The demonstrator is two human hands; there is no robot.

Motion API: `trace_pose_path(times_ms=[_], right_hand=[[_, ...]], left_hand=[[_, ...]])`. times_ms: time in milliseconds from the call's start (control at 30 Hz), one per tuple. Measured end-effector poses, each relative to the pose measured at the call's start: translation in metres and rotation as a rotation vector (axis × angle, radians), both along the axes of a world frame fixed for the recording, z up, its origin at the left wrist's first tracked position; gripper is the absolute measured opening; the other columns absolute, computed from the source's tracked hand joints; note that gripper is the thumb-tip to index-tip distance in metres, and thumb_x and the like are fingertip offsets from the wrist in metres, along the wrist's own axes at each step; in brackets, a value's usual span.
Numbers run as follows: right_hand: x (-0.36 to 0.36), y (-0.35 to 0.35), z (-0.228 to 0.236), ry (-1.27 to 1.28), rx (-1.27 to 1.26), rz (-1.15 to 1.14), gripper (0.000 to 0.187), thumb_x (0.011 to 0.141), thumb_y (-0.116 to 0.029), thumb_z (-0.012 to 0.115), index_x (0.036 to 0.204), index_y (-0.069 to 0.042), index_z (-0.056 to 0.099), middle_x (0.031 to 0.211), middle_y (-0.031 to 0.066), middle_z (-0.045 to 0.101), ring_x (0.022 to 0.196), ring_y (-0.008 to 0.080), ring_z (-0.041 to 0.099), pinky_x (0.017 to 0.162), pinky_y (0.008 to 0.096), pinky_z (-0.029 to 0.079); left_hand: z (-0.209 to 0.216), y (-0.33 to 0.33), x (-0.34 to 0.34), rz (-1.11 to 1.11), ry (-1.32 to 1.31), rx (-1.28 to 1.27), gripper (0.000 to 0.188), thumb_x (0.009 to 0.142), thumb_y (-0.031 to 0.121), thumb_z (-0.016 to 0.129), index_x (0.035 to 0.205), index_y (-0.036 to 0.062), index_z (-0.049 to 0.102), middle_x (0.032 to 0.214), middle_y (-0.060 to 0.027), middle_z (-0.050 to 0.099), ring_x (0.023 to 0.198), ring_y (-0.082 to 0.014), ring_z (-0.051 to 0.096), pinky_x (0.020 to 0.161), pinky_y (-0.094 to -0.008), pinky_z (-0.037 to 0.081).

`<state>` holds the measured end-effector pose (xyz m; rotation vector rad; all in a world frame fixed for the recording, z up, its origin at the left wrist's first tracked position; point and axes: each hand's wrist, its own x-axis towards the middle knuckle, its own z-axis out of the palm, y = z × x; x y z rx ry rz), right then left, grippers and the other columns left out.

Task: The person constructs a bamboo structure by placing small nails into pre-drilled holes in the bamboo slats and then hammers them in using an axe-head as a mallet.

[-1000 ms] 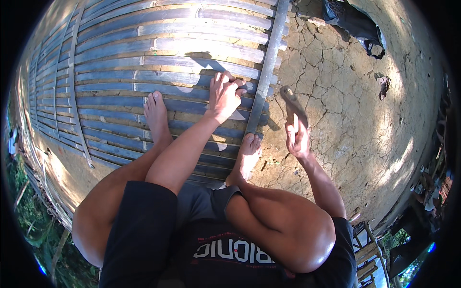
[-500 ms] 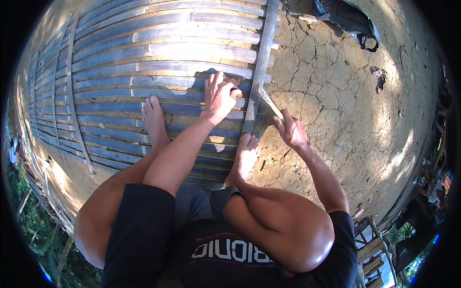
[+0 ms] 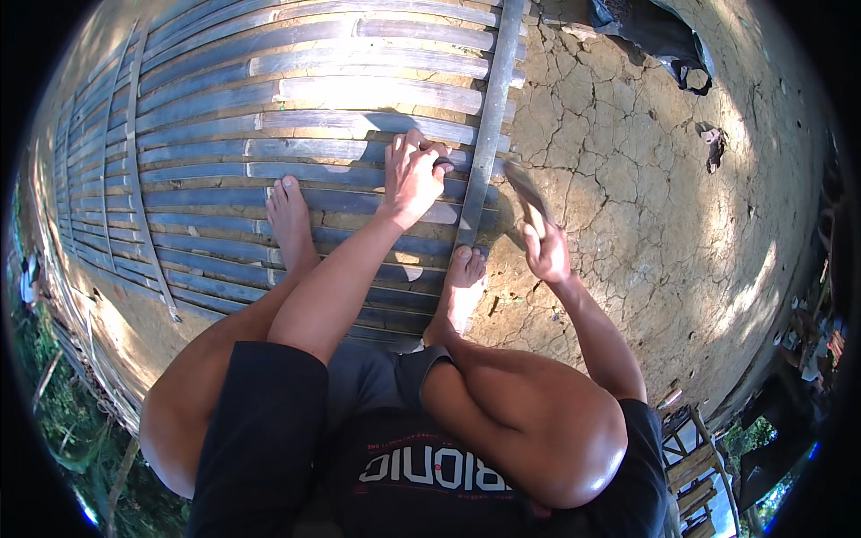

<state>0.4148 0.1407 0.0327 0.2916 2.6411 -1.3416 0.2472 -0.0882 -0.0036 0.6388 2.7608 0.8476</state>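
Note:
My left hand (image 3: 413,172) lies on a rack of dark bamboo slats (image 3: 314,170), its fingers curled over a slat just left of the long flat cross strip (image 3: 485,134). Something dark shows beside the thumb; its kind is hard to make out. To the right of that strip, my right hand (image 3: 546,254) grips a short, stick-like tool (image 3: 529,193), blurred by motion. Its far end is raised, slightly apart from the strip. Both my bare feet rest by the slats, the left foot (image 3: 289,215) on them and the right foot (image 3: 462,291) at the strip's near end.
Cracked, dry earth (image 3: 610,206) spreads to the right of the rack. A black plastic sheet or bag (image 3: 659,40) lies at the far right, with a small crumpled scrap (image 3: 713,148) nearer. Another cross strip (image 3: 134,170) spans the slats at the left.
The tool's far end has swung right, away from the cross strip, and my right hand has shifted slightly right and down. My left hand stays nearly in place on the slats.

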Motion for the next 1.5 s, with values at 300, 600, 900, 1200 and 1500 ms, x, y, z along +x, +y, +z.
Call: trace_pose_path(times_ms=[300, 600, 900, 1200, 1500], right_hand=[[0.006, -0.006, -0.008, -0.142, 0.052, -0.007, 0.048, 0.106, -0.045, 0.043, 0.123, -0.001, 0.052, 0.068, 0.0203, 0.064, 0.057, 0.0323, 0.067, 0.052, 0.0457, 0.051], [-0.003, -0.023, 0.001, -0.327, 0.007, -0.096, 0.04, 0.105, -0.042, 0.048, 0.106, -0.003, 0.055, 0.066, 0.0226, 0.063, 0.059, 0.0372, 0.066, 0.053, 0.0488, 0.049], [-0.012, -0.026, 0.005, -0.384, 0.102, -0.047, 0.043, 0.105, -0.044, 0.046, 0.102, -0.002, 0.051, 0.064, 0.024, 0.06, 0.061, 0.0438, 0.065, 0.057, 0.0489, 0.049], [-0.013, -0.033, 0.0, -0.425, 0.033, -0.094, 0.041, 0.103, -0.042, 0.052, 0.106, -0.002, 0.055, 0.068, 0.0264, 0.063, 0.066, 0.0483, 0.065, 0.06, 0.0536, 0.049], [0.02, -0.026, 0.016, -0.45, -0.21, -0.379, 0.061, 0.103, -0.06, 0.041, 0.109, -0.001, 0.056, 0.062, 0.0096, 0.057, 0.054, 0.0211, 0.053, 0.054, 0.0451, 0.047]], left_hand=[[0.003, 0.003, 0.001, -0.016, -0.01, 0.011, 0.024, 0.076, 0.017, 0.079, 0.099, 0.015, 0.074, 0.104, -0.0074, 0.057, 0.103, -0.0288, 0.053, 0.09, -0.0454, 0.04], [0.002, 0.002, -0.001, -0.009, 0.036, 0.009, 0.026, 0.076, 0.018, 0.081, 0.1, 0.0152, 0.073, 0.103, -0.006, 0.058, 0.104, -0.028, 0.054, 0.089, -0.0456, 0.041], [0.001, 0.0, -0.003, -0.039, 0.077, 0.019, 0.023, 0.077, 0.02, 0.078, 0.098, 0.0122, 0.071, 0.106, -0.0069, 0.058, 0.105, -0.0284, 0.052, 0.092, -0.0466, 0.039], [-0.001, -0.009, -0.003, -0.062, 0.107, -0.021, 0.03, 0.078, 0.021, 0.078, 0.105, 0.0127, 0.067, 0.109, -0.0077, 0.058, 0.107, -0.0299, 0.053, 0.093, -0.0485, 0.039], [0.007, -0.006, -0.006, -0.233, 0.163, -0.069, 0.043, 0.079, 0.028, 0.079, 0.118, 0.0122, 0.067, 0.115, -0.0078, 0.06, 0.111, -0.0295, 0.053, 0.097, -0.0469, 0.038]])
